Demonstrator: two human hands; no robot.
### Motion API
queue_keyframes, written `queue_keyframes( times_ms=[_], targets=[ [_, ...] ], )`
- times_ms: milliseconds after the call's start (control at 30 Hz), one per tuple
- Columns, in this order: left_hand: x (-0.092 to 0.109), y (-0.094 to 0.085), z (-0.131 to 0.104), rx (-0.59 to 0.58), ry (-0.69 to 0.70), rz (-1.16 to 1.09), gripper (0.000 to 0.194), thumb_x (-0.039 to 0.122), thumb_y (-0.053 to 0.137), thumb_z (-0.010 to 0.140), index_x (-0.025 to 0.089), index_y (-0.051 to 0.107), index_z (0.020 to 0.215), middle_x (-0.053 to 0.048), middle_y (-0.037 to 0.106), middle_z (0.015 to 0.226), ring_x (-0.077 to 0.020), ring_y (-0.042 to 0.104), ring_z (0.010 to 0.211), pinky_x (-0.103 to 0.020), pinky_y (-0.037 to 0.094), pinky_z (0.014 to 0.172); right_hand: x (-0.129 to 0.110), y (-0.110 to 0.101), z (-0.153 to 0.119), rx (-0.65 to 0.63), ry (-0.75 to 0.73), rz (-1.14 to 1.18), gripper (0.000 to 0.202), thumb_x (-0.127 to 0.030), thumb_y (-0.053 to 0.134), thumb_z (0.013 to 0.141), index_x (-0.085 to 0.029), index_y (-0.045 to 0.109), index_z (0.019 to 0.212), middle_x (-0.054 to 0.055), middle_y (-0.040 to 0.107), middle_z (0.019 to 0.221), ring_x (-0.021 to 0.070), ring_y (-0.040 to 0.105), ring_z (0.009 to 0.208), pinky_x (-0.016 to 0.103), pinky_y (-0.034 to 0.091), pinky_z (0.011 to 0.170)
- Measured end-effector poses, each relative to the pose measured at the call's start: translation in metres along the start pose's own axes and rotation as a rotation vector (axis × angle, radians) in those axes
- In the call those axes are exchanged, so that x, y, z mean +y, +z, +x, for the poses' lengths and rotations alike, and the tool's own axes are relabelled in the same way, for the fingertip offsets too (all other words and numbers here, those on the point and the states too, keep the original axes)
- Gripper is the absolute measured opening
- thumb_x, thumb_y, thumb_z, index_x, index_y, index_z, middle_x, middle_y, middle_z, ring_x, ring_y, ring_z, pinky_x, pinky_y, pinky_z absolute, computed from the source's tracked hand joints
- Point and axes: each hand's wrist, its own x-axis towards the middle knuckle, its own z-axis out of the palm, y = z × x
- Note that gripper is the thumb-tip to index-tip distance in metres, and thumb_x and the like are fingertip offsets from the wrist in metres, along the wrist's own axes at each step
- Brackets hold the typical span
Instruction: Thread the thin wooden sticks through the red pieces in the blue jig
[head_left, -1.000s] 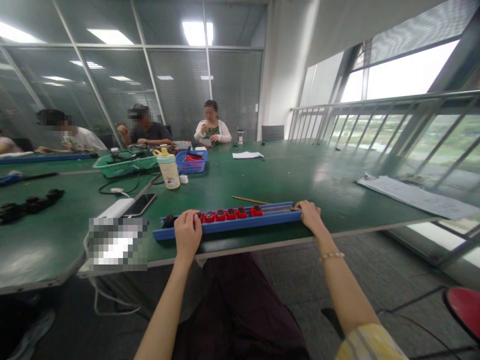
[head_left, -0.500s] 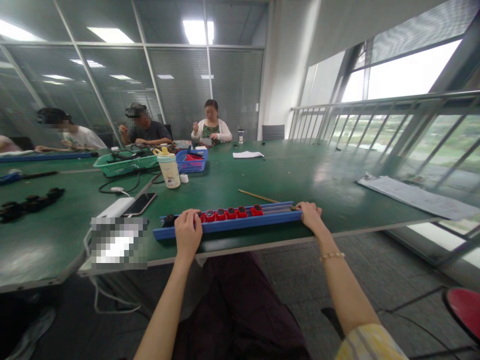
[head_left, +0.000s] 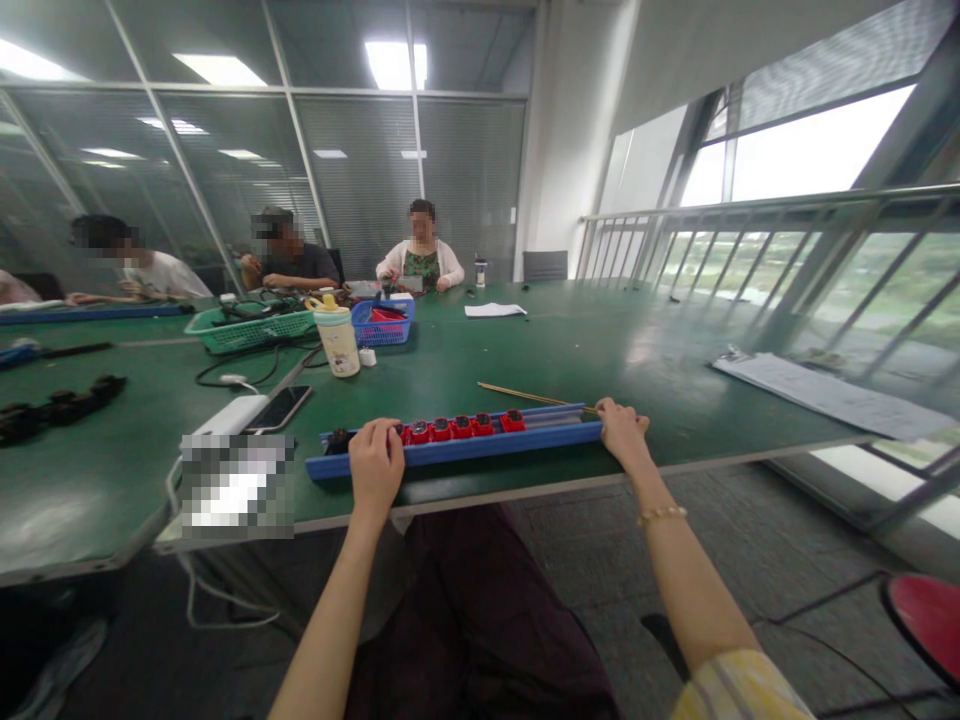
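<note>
A long blue channel (head_left: 465,451) lies along the table's near edge. Inside it stand several red blocks with dark tops (head_left: 441,429), and a black part (head_left: 339,441) sits near its left end. My left hand (head_left: 377,463) is closed over the channel's left part, fingers over the near wall, hiding some of what lies inside. At the right end is my right hand (head_left: 622,430), its fingers pinched together. A thin brass-coloured rod (head_left: 525,394) slants behind the channel and reaches these fingertips; the exact grip is partly hidden.
A phone (head_left: 279,409), a white power bank (head_left: 225,422), a cream bottle (head_left: 337,338), a green basket (head_left: 251,330) and a blue basket (head_left: 383,322) stand left. Papers on a clipboard (head_left: 832,390) lie right. Several people sit across the table (head_left: 570,345).
My right hand's fingers have lifted slightly at the channel's end, and the brass-coloured rod now shows above the far wall beside them. My left hand and the channel stay put.
</note>
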Motion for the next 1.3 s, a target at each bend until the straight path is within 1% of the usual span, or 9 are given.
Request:
queue_keyframes(
  times_ms=[200,300,467,633,800,1000,1133,1200,1300],
  targets=[
    [0.001,-0.001,0.001,0.000,-0.004,-0.009,0.027,0.027,0.037,0.096,0.018,0.063,0.100,-0.009,0.067,0.101,-0.0231,0.059,0.101,-0.038,0.041,0.092,0.000,-0.001,0.000,0.015,-0.003,0.091,0.031,-0.029,0.040,0.096,-0.023,0.070,0.100,0.009,0.069,0.093,0.0221,0.053,0.090,0.035,0.024,0.078],
    [0.001,-0.001,0.001,0.000,-0.008,-0.012,0.028,0.027,0.037,0.096,0.019,0.063,0.100,-0.009,0.067,0.101,-0.0233,0.059,0.101,-0.038,0.041,0.092,0.002,0.001,0.001,0.036,0.015,0.133,0.032,-0.029,0.039,0.096,-0.022,0.070,0.095,0.008,0.070,0.091,0.0219,0.056,0.090,0.034,0.024,0.077],
    [0.001,-0.001,0.000,-0.002,-0.014,-0.012,0.028,0.028,0.036,0.097,0.019,0.063,0.100,-0.009,0.067,0.101,-0.0235,0.059,0.100,-0.038,0.041,0.091,0.005,0.004,0.001,0.098,0.063,0.158,0.030,-0.028,0.041,0.094,-0.018,0.068,0.088,0.010,0.072,0.090,0.0224,0.060,0.086,0.034,0.028,0.079],
    [0.000,-0.001,0.000,0.002,-0.010,-0.013,0.028,0.028,0.037,0.097,0.019,0.063,0.099,-0.009,0.067,0.101,-0.0236,0.060,0.100,-0.038,0.041,0.091,0.005,0.000,0.000,0.129,0.064,0.155,0.028,-0.029,0.043,0.094,-0.018,0.068,0.087,0.011,0.072,0.089,0.0231,0.062,0.083,0.033,0.032,0.077],
    [0.000,-0.001,0.000,-0.003,-0.013,-0.015,0.028,0.028,0.037,0.097,0.019,0.063,0.099,-0.009,0.067,0.101,-0.0237,0.059,0.100,-0.039,0.041,0.091,0.005,-0.008,-0.002,0.260,0.060,0.135,0.031,-0.027,0.041,0.094,-0.014,0.069,0.093,0.016,0.072,0.093,0.0259,0.060,0.086,0.036,0.032,0.080],
    [-0.001,-0.002,0.001,0.004,-0.015,-0.021,0.026,0.026,0.038,0.095,0.019,0.062,0.099,-0.009,0.067,0.101,-0.0240,0.060,0.099,-0.039,0.043,0.092,0.005,-0.016,-0.007,0.498,0.101,0.269,0.039,-0.035,0.035,0.096,-0.014,0.067,0.098,0.016,0.071,0.099,0.0272,0.057,0.093,0.037,0.032,0.087],
    [-0.005,-0.001,-0.001,0.040,-0.021,-0.040,0.028,0.019,0.037,0.091,0.018,0.060,0.107,-0.011,0.066,0.105,-0.0251,0.059,0.102,-0.041,0.044,0.095,-0.003,-0.034,-0.009,0.599,0.109,0.333,0.045,-0.042,0.030,0.098,-0.015,0.065,0.100,0.017,0.069,0.101,0.0278,0.057,0.097,0.038,0.034,0.091],
    [-0.007,-0.001,-0.002,0.060,-0.022,-0.051,0.033,0.015,0.038,0.087,0.017,0.057,0.114,-0.011,0.065,0.107,-0.0255,0.058,0.104,-0.042,0.043,0.098,-0.013,-0.045,-0.010,0.605,0.061,0.371,0.045,-0.045,0.031,0.099,-0.015,0.065,0.100,0.017,0.069,0.102,0.0267,0.057,0.098,0.037,0.035,0.093],
    [-0.008,-0.002,-0.003,0.086,-0.034,-0.059,0.041,0.013,0.041,0.084,0.016,0.053,0.123,-0.011,0.064,0.107,-0.0260,0.055,0.105,-0.044,0.043,0.100,-0.037,-0.056,-0.014,0.576,-0.055,0.464,0.043,-0.047,0.035,0.098,-0.017,0.065,0.097,0.015,0.069,0.100,0.0252,0.059,0.098,0.035,0.038,0.093]
  ],
)
